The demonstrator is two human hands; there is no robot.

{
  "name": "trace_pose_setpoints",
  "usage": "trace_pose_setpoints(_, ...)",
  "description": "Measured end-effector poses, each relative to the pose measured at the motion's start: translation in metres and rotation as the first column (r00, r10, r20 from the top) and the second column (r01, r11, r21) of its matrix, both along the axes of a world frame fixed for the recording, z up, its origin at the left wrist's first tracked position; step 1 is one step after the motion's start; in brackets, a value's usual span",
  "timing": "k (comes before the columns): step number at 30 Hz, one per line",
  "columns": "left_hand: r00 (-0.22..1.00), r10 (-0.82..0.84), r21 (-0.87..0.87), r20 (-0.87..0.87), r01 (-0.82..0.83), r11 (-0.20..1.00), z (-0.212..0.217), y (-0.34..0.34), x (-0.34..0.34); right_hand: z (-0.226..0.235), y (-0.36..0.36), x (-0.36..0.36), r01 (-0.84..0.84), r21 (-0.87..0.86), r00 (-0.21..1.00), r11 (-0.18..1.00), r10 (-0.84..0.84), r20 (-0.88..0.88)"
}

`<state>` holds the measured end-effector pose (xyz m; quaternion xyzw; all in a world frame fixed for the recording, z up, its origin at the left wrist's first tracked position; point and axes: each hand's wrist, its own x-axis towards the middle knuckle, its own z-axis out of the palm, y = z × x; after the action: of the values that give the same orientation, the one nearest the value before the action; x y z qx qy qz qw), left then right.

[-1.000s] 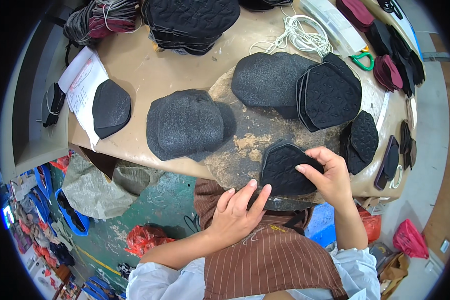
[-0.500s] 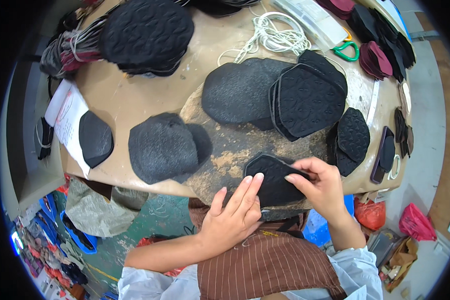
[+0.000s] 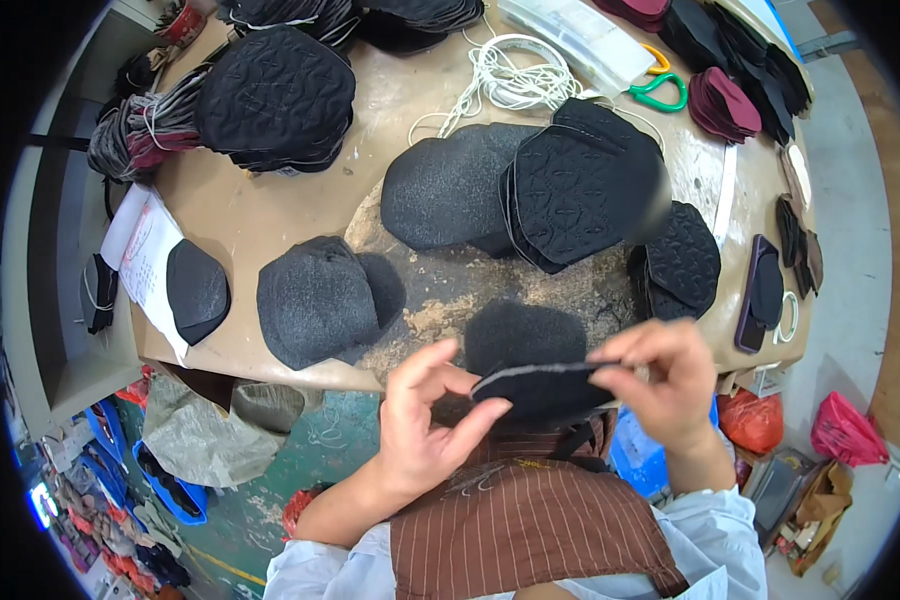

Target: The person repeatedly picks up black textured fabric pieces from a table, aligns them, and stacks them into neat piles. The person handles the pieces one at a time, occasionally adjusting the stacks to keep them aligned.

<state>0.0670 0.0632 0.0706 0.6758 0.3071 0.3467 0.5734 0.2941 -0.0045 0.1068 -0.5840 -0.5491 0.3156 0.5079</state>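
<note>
A black piece is held edge-up over the near edge of the counter. The right hand is clamped on its right end, thumb against fingers. The left hand has its thumb against the left end, fingers spread; whether it grips, I cannot tell. Just beyond the held piece, a dark pad lies on the worn board. A quilted stack sits farther from the near edge. A phone lies near the right edge, paper near the left.
</note>
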Motion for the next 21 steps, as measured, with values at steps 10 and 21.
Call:
trace_pose_setpoints(10,0.860,0.033,0.468,-0.509,0.244,0.849,-0.005,-0.018,0.005,-0.013,0.101,0.074,0.241,0.002,0.942,0.971,-0.233,-0.241)
trace_pose_setpoints(21,0.841,0.070,0.517,-0.536,0.261,0.815,-0.017,-0.030,0.002,-0.014,0.102,0.072,0.234,-0.092,0.871,0.968,-0.250,-0.423)
